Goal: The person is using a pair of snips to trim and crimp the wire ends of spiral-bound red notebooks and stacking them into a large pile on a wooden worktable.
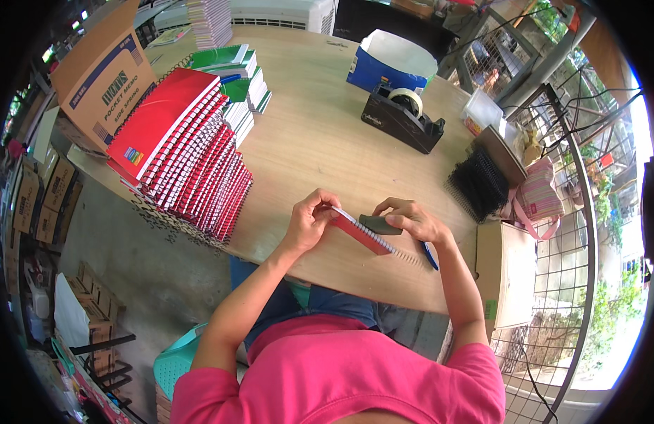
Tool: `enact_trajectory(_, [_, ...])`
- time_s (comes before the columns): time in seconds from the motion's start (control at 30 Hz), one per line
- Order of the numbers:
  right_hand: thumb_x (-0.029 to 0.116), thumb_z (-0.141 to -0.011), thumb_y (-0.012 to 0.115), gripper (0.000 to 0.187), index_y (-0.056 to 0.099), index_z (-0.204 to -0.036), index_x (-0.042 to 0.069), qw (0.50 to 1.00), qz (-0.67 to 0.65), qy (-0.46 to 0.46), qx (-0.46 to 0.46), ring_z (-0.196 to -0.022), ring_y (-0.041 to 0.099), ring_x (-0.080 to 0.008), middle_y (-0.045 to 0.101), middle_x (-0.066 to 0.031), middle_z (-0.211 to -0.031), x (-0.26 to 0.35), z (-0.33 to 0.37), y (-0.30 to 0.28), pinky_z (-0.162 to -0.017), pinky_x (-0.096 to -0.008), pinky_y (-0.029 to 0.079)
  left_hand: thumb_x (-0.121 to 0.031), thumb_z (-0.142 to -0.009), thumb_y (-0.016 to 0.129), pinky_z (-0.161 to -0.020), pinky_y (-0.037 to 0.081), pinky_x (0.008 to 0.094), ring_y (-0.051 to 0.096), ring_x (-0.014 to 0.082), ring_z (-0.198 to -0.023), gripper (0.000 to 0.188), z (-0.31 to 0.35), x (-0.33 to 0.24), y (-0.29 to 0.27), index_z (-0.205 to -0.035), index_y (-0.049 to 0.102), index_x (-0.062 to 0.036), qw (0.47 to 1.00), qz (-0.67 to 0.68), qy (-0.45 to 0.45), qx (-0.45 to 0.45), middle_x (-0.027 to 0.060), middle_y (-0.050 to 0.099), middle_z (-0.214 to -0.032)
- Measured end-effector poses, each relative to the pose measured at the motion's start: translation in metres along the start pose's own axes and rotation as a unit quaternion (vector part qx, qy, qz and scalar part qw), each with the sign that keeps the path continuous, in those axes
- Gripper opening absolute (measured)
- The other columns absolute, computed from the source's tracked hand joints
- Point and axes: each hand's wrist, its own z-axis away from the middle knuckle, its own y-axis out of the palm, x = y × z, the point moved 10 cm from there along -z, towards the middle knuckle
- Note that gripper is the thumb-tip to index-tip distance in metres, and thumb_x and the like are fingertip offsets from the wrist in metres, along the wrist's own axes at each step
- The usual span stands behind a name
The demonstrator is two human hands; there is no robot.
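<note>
A red notebook [364,235] is held edge-up just above the table's near side. My left hand [311,220] pinches its left end. Along its upper edge are white pages and a row of spiral binding, and a loose length of wire coil [409,258] sticks out past the right end. My right hand [412,219] is closed around a dark grey block-like tool [381,225], which lies against the spine. Under my right wrist is a blue, pen-like object [431,256], partly hidden by the hand.
A tall stack of red spiral notebooks [173,116] stands left, beside a cardboard box [104,78] and green-covered notebooks [235,88]. Farther back are a black tape dispenser [403,121] and a blue carton [392,60]. At right sit black wire coils [477,185] and a striped bag [540,194].
</note>
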Motion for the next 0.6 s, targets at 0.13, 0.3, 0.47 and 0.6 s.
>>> enact_trajectory(0.13, [0.045, -0.095, 0.05, 0.055, 0.067, -0.116, -0.002, 0.952, -0.292, -0.086, -0.03, -0.102, 0.065, -0.0277, 0.068, -0.0168, -0.115, 0.024, 0.006, -0.006, -0.094, -0.0369, 0.048, 0.008, -0.091, 0.064, -0.082, 0.052, 0.0242, 0.06, 0.0072, -0.087, 0.016, 0.003, -0.004, -0.004, -0.1, 0.058, -0.0043, 1.0, -0.006, -0.014, -0.011, 0.0007, 0.062, -0.094])
enact_trajectory(0.3, [0.039, -0.096, 0.05, 0.051, 0.067, -0.114, -0.006, 0.992, -0.117, 0.007, -0.045, -0.1, 0.064, -0.0251, 0.068, -0.0118, -0.117, 0.016, -0.001, -0.006, -0.091, -0.0369, 0.049, 0.009, -0.09, 0.064, -0.083, 0.054, 0.0251, 0.061, 0.0085, -0.089, 0.022, 0.002, -0.006, 0.003, -0.105, 0.056, -0.0048, 1.0, 0.019, -0.016, -0.003, 0.0016, 0.062, -0.096])
enact_trajectory(0.47, [0.032, -0.099, 0.048, 0.046, 0.069, -0.105, -0.008, 0.998, -0.054, -0.01, -0.043, -0.097, 0.064, -0.0237, 0.066, -0.0108, -0.122, 0.023, -0.011, -0.002, -0.09, -0.0365, 0.049, 0.01, -0.089, 0.064, -0.082, 0.055, 0.0248, 0.062, 0.0092, -0.09, 0.029, 0.0, -0.006, 0.004, -0.11, 0.054, -0.0054, 1.0, 0.022, -0.011, 0.001, 0.0025, 0.062, -0.097])
enact_trajectory(0.6, [0.029, -0.098, 0.052, 0.04, 0.069, -0.105, -0.007, 0.993, -0.063, -0.051, -0.08, -0.095, 0.064, -0.0248, 0.067, -0.0104, -0.118, 0.028, -0.016, -0.006, -0.087, -0.0375, 0.05, 0.012, -0.087, 0.065, -0.081, 0.055, 0.0244, 0.062, 0.0094, -0.088, 0.033, 0.0, -0.007, 0.004, -0.112, 0.053, -0.0049, 0.999, 0.044, -0.017, -0.01, 0.0032, 0.063, -0.094])
